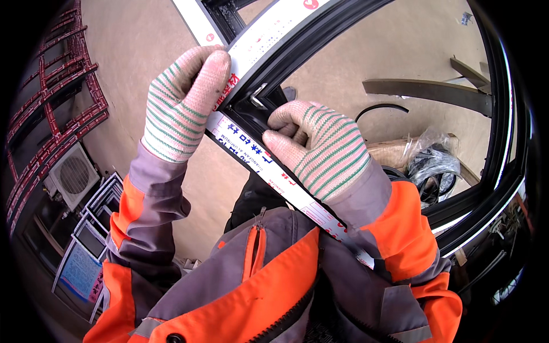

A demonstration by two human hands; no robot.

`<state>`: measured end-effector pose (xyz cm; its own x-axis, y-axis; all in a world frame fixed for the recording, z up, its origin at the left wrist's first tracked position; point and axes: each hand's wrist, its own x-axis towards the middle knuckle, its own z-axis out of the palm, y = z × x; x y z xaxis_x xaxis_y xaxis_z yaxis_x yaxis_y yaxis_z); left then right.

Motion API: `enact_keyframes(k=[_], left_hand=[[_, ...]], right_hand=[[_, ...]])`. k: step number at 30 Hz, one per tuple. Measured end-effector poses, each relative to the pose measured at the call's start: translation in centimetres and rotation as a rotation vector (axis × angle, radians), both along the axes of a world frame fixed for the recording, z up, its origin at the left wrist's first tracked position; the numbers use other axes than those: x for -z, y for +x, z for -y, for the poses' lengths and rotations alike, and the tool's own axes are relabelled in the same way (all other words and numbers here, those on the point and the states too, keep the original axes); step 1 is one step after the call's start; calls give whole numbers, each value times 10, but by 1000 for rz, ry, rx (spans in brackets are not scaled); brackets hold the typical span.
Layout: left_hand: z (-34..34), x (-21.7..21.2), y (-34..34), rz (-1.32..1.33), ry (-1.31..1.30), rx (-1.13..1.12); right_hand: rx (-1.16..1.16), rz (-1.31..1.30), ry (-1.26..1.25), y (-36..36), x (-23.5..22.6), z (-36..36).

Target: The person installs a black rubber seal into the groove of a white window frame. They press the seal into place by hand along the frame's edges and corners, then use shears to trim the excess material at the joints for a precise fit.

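A window frame (297,186) of dark profile, faced with white printed protective film, stands at an angle in front of me, one corner between my hands. My left hand (186,103), in a white knit glove with green stripes, is closed at the outer side of this corner, thumb pressed along the film's edge. My right hand (320,148), gloved alike, has curled fingers and thumb at the inner side, pinching a black rubber seal (250,113) by the corner. Its fingertips are partly hidden. Just above them a small shiny metal piece (259,96) sits in the dark groove.
Red-patterned wrapped frames (54,134) stand at the left, above an outdoor air-conditioner unit (74,171) and leaning panels (86,260). Beyond the frame, dark curved strips (429,94), a short black hose-like piece (380,107) and plastic-wrapped black coils (434,166) lie on the floor.
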<state>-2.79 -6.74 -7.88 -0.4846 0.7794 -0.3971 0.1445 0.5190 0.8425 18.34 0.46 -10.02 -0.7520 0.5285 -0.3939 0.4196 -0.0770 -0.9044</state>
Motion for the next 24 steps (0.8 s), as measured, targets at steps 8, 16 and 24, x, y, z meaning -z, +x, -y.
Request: enact_keyframes(k=[8, 16, 24], left_hand=[[-6, 8, 16, -1, 76, -135], [-8, 11, 20, -18, 100, -201], [-9, 10, 22, -24, 116, -249]], right_hand=[[-25, -32, -93, -32, 4, -14], [-41, 1, 33, -32, 0, -13], [-3, 30, -216, -41, 8, -17]])
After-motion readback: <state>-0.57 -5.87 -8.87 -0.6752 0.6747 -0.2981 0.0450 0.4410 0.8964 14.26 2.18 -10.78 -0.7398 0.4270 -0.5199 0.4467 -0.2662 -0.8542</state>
